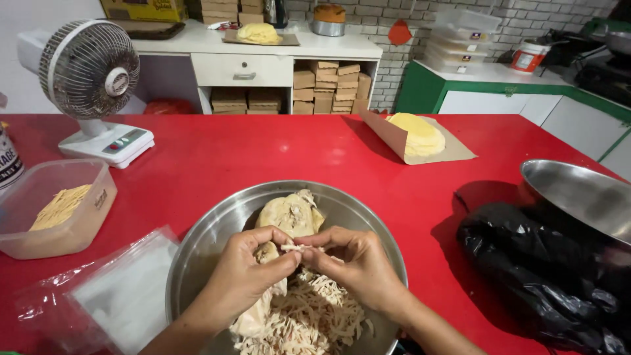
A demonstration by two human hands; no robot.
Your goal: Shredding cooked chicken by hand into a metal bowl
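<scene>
- Head view: a pale strip of cooked chicken (294,248) is pinched between the left hand (246,269) and right hand (355,263), both grips clenched on it, over the round steel bowl (197,256) on the red worktop (263,151).
- Shreds could be dropped past the bowl's rim if the strip is pulled apart sharply.
- A heap of shredded chicken (309,322) lies below the hands.

Two bare forearms, entering from the lower edge of the frame and converging toward the centre. Left hand (246,273): back of hand upward, wrist bent slightly inward, fingers curled, thumb and fingertips pinched together at the meeting point. Right hand (358,263): back of hand upward, knuckles raised, fingers curled inward, thumb and forefinger pinched opposite those of the left. Fingertips of both hands almost touching, each closed on one small pale shred.
</scene>
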